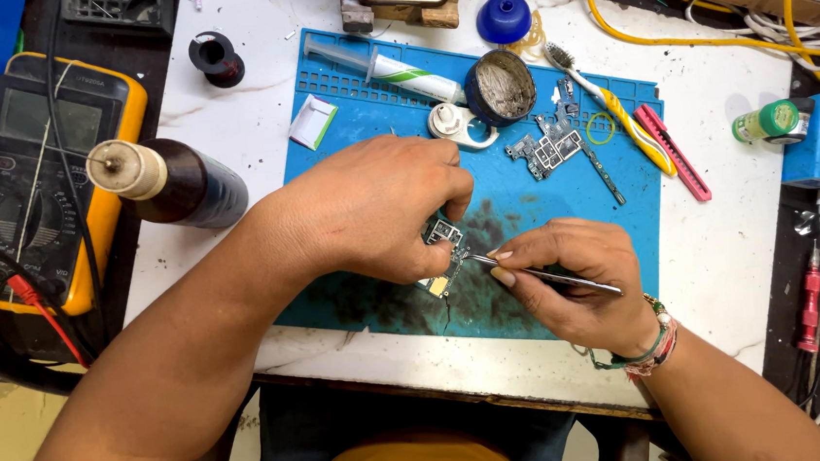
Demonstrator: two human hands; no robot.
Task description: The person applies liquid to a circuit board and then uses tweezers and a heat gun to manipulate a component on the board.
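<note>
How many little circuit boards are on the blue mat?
2. One circuit board is pinched in the left hand, with tweezers in the right hand touching it. The other board lies near the mat's top edge. More may hide under the hands.

**Both hands closed, meeting at the middle**

The left hand comes in from the lower left, forearm bare, knuckles up, its fingers curled down and pinched together at the tips. The right hand reaches from the lower right, wrist banded, thumb and forefinger pressed in a fine grip, fingertips pointing toward the left hand, nearly touching it.
</note>
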